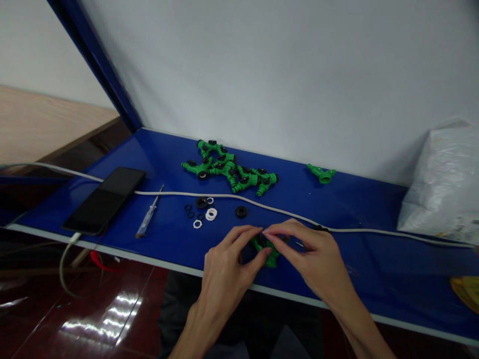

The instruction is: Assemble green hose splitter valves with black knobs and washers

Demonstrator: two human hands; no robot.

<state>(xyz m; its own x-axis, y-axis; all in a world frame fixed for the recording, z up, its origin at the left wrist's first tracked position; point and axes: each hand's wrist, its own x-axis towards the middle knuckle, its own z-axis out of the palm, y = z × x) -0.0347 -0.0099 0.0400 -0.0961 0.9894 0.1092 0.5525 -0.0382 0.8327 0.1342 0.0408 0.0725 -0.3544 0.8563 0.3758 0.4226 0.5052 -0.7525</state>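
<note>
Near the front edge of the blue table (168,249), a green plastic fitting (270,260) with a dark part on top sits between both hands. My left hand (234,259) grips its left side, thumb and fingers closed round it. My right hand (309,249) is pinched at the fitting's top; whatever its fingertips hold is too small to make out. Just behind the hands lies a black ring (241,212). Left of it are white rings (211,214), a larger black ring (201,203) and several small dark rings (190,215).
Several green fittings (224,167) with black valves lie behind the rings; a single fitting (322,174) is farther right. A white cable (239,195) crosses the table. A phone (105,199) and screwdriver (146,219) are at left, a plastic-wrapped package (443,179) at right.
</note>
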